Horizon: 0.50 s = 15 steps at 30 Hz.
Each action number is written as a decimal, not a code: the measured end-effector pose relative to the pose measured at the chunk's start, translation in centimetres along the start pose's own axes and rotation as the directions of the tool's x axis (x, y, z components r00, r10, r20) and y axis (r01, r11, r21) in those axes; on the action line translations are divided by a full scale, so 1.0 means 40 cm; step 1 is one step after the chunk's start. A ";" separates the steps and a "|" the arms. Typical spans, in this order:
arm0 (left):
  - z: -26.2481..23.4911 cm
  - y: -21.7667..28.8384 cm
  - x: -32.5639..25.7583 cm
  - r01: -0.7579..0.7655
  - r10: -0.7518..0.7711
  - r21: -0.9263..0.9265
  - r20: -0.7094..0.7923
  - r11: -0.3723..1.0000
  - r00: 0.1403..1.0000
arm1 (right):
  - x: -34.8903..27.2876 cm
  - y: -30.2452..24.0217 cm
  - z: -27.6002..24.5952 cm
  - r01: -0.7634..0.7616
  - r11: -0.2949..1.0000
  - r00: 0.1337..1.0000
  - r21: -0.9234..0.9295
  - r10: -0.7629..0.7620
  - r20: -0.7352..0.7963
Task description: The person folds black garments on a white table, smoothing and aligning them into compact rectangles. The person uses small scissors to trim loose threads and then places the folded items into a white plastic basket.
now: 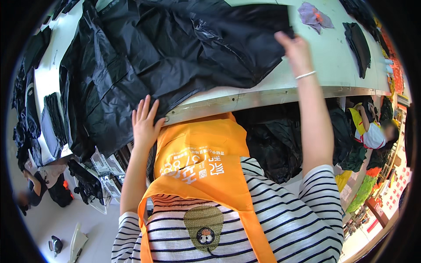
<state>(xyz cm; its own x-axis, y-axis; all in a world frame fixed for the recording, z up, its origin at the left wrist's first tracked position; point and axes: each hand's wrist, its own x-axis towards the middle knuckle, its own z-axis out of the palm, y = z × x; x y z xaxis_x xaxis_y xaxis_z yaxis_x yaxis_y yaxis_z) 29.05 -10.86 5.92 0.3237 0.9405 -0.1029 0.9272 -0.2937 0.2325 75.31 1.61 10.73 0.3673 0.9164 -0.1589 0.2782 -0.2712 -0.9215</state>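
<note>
A wide piece of shiny black fabric [166, 52], creased all over, lies on the pale table [346, 70] and hangs over its front edge at the left. My left hand [145, 119] rests flat on the fabric beside the table edge, fingers spread. At the fabric's right end, my right hand [296, 50] grips its edge between thumb and fingers. That corner is smeared by motion, and the fingers are partly hidden. Whether the fabric is a garment, I cannot tell.
A purple cloth [315, 17] with an orange patch and a folded black cloth [357, 49] lie on the table's right side. Dark fabric [272, 144] is heaped under the tabletop. One person [372, 127] is at the right, another [35, 184] at the far left.
</note>
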 end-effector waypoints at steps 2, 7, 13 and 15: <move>-0.017 -0.029 -0.028 -0.009 0.009 0.018 0.014 1.000 1.000 | 0.052 -0.021 -0.120 -0.140 0.986 0.980 0.093 0.151 -0.130; -0.075 -0.048 -0.030 -0.020 0.017 0.072 0.046 0.997 0.999 | 0.196 0.142 -0.283 -0.236 0.951 0.816 0.200 0.305 -0.491; -0.052 0.056 0.026 -0.080 0.072 -0.071 -0.107 0.994 0.992 | 0.103 0.268 -0.288 -0.144 0.930 0.882 -0.337 -0.033 -0.469; -0.030 0.114 0.057 -0.201 0.180 -0.164 -0.137 0.966 0.974 | -0.042 0.270 -0.206 -0.247 0.955 0.944 -0.165 0.199 -0.264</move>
<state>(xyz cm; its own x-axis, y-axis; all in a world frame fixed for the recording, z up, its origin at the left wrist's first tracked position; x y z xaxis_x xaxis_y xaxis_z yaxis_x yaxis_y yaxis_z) 33.79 -9.85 7.92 0.4564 0.8867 0.0740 0.7993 -0.4451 0.4037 85.02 -5.26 3.98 0.6366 0.7331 -0.2394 0.3212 -0.5343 -0.7819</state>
